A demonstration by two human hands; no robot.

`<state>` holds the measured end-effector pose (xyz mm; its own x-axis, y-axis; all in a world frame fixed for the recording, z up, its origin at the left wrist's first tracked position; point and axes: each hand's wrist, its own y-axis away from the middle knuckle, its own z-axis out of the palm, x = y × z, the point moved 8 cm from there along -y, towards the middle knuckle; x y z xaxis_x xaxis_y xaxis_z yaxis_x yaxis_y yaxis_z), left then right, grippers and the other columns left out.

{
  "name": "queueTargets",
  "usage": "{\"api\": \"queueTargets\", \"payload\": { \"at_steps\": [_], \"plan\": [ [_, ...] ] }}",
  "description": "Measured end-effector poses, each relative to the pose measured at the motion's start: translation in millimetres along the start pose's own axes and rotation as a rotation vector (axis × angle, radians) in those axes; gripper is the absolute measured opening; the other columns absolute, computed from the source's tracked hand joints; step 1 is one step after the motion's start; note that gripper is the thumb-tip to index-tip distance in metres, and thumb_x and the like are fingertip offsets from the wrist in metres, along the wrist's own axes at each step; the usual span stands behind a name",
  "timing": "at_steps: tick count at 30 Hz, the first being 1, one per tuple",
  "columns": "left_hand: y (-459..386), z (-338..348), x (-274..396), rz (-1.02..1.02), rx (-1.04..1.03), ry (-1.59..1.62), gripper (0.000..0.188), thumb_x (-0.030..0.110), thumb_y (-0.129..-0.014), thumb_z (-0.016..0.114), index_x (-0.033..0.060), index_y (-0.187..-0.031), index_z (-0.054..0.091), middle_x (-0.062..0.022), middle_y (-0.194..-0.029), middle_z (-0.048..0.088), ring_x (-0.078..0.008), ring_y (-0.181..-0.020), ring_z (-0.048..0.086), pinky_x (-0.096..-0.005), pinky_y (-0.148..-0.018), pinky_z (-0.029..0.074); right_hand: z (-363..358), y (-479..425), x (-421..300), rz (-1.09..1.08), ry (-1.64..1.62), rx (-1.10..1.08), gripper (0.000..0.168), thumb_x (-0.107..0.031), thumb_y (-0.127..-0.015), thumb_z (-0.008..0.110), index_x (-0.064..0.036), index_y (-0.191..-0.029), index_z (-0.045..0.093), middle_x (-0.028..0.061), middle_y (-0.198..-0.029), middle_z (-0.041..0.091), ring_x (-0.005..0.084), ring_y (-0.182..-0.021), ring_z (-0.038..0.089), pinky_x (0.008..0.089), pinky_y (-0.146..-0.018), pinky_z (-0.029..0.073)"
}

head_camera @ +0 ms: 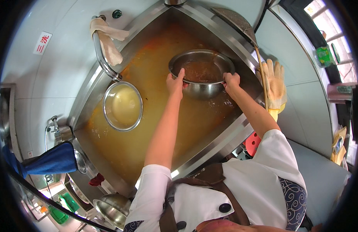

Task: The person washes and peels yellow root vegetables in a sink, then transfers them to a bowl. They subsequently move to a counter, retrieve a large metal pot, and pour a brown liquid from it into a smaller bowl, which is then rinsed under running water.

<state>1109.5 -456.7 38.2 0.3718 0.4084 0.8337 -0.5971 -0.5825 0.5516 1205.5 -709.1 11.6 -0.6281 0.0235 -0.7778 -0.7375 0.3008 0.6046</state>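
A stainless steel basin (200,90) sits partly in the murky brownish water (155,116) of a large metal sink (93,76). It holds reddish-brown liquid (202,71); anything under that liquid is hidden. On the basin's near left rim, my left hand (176,82) grips with the thumb inside and fingers beneath. My right hand (232,81) pinches the near right rim. Left of my hands, a round metal-rimmed strainer or bowl (106,114) floats or hangs just below the chrome faucet (99,55); which of these I cannot tell.
A beige cloth (107,46) drapes over the faucet. Yellow-palmed gloves (273,81) hang beyond the sink's right edge, beside a wooden stick (261,75). A wok-like dark lid (234,21) leans at the back. Metal bowls (115,207) and a blue cloth-like item (52,159) are at the lower left.
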Motion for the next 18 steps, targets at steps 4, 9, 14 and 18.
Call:
{"api": "queueTargets", "payload": {
  "at_steps": [4,9,14,18],
  "plan": [
    [-21,-12,9,-0.008,0.018,0.031,0.04,0.027,-0.073,0.068,0.0056,-0.098,0.047,-0.0062,-0.083,0.055,-0.013,-0.057,0.051,-0.0238,-0.048,0.046,39,-4,-29,-0.034,0.062,-0.028,0.025,0.002,-0.06,0.052,0.003,-0.082,0.041,0.0134,-0.061,0.047,0.0182,-0.039,0.045,0.0271,-0.03,0.026],
    [-50,-23,25,0.004,0.071,0.058,0.039,0.028,-0.073,0.067,0.0052,-0.098,0.047,-0.0061,-0.082,0.055,-0.013,-0.055,0.051,-0.0235,-0.045,0.045,91,-29,-50,-0.084,0.181,-0.032,0.03,0.002,-0.059,0.054,0.007,-0.088,0.044,0.0147,-0.065,0.05,0.0186,-0.044,0.049,0.0283,-0.032,0.032],
    [-77,-29,45,0.085,0.075,0.051,0.039,0.031,-0.076,0.062,0.004,-0.1,0.046,-0.0068,-0.079,0.055,-0.0126,-0.052,0.05,-0.0232,-0.044,0.045,141,-56,-63,-0.104,0.232,-0.083,0.018,0.003,-0.059,0.057,0.007,-0.073,0.048,0.0138,-0.065,0.049,0.0183,-0.051,0.049,0.0309,-0.035,0.034],
    [-95,-34,69,0.129,0.108,0.009,0.043,0.033,-0.077,0.06,0.0021,-0.102,0.046,-0.0082,-0.078,0.054,-0.0121,-0.049,0.049,-0.0231,-0.042,0.045,183,-84,-62,-0.01,0.312,-0.182,0.013,0.004,-0.059,0.059,0.003,-0.061,0.046,0.0102,-0.062,0.046,0.0163,-0.048,0.043,0.0305,-0.036,0.032]
  ]
}}
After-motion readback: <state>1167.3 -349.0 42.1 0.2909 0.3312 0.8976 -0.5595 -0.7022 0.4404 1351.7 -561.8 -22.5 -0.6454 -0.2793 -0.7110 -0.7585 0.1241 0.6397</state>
